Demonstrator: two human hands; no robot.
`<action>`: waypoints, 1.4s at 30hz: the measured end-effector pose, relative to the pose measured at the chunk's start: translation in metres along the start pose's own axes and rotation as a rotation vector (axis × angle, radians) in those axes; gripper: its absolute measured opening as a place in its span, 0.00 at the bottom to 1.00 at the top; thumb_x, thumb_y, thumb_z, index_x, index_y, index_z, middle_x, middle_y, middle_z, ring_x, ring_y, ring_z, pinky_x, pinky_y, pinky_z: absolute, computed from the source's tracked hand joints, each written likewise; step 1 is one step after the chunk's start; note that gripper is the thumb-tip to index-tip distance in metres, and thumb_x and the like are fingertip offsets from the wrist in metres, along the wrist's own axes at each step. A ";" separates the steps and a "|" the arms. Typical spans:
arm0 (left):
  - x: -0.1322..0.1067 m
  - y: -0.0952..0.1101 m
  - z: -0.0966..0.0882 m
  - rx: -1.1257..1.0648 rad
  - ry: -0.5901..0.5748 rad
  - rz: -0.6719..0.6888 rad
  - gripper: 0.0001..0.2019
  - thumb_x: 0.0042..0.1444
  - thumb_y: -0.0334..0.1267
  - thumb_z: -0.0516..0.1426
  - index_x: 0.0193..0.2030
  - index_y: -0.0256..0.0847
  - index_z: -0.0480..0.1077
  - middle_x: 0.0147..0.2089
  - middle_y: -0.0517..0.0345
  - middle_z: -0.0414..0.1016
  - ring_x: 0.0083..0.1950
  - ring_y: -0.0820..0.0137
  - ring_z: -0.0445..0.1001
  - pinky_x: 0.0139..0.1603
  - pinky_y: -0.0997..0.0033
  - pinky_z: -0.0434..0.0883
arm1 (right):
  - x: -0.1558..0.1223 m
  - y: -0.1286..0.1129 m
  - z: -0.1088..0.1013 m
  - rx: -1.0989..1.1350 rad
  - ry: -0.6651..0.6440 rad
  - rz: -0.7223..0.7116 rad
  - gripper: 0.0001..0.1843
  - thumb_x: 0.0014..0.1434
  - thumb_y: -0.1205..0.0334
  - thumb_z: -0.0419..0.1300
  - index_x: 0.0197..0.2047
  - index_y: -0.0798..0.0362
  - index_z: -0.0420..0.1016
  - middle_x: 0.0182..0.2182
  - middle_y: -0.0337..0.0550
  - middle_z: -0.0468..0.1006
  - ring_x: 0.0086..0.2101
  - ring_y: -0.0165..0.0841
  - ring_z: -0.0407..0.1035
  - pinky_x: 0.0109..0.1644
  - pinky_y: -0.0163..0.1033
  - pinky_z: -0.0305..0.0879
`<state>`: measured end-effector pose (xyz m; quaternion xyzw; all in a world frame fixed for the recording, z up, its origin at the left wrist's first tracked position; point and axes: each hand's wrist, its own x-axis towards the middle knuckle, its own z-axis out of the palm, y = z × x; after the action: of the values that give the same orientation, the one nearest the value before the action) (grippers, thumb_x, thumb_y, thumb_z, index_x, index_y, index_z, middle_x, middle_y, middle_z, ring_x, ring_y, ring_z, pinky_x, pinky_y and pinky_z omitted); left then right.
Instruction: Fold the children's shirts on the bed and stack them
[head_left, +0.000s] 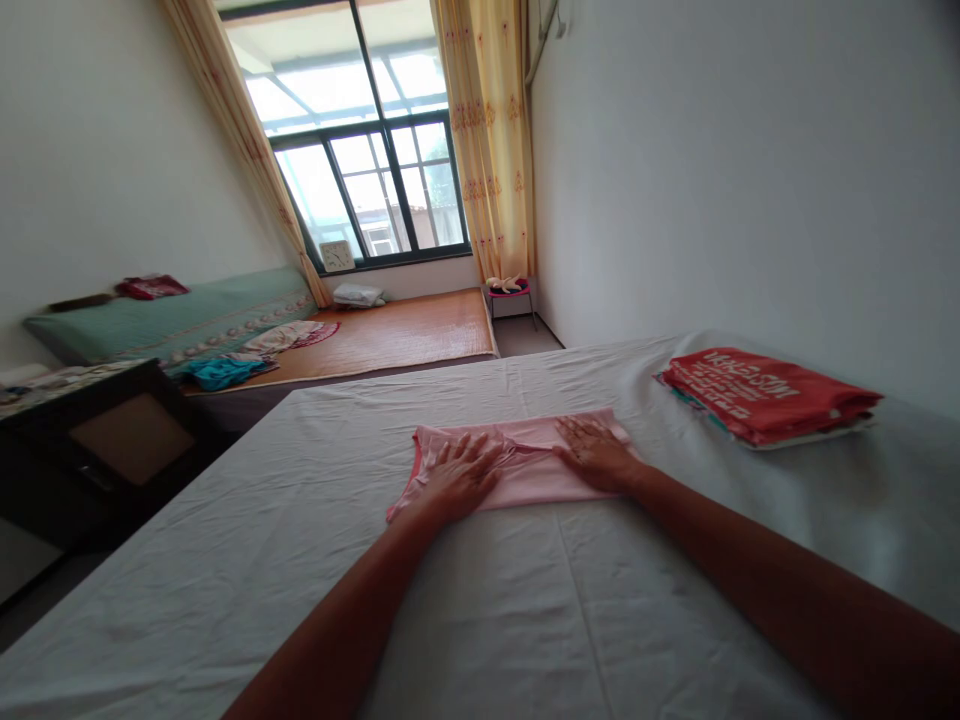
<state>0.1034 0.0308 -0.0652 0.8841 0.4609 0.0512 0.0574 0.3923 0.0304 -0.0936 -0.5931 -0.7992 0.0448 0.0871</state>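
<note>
A pink shirt [517,490], folded into a long flat strip, lies on the white sheet [480,620] in front of me. Its red-edged end points left. My left hand [465,475] rests flat on the left part of the shirt, fingers stretched out. On the right part, my right hand [596,455] also lies flat with its fingers extended. Neither hand grips the cloth. Between them a slit-like fold runs along the shirt's middle. To the right of my right hand sits a stack of folded clothes with a red printed shirt [765,390] on top.
Beyond the covered surface is a low bed with a brown mat [420,325], some loose clothes [225,371] and a green-covered bolster [225,310]. A dark cabinet [112,450] stands at left. A stool [510,292] is near the curtain, and a white wall rises at right.
</note>
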 end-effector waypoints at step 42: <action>-0.034 -0.108 -0.030 -1.242 0.254 -0.486 0.27 0.60 0.59 0.46 0.50 0.37 0.67 0.37 0.48 0.78 0.25 0.73 0.75 0.22 0.79 0.64 | 0.104 -0.203 -0.025 1.214 -0.206 -0.011 0.15 0.47 0.58 0.67 0.33 0.53 0.66 0.22 0.34 0.71 0.21 0.25 0.64 0.22 0.28 0.59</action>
<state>-0.0075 0.0657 -0.0525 0.5458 0.5347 0.3954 0.5098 0.1776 0.0694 -0.0245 -0.4261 -0.6383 0.5485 0.3320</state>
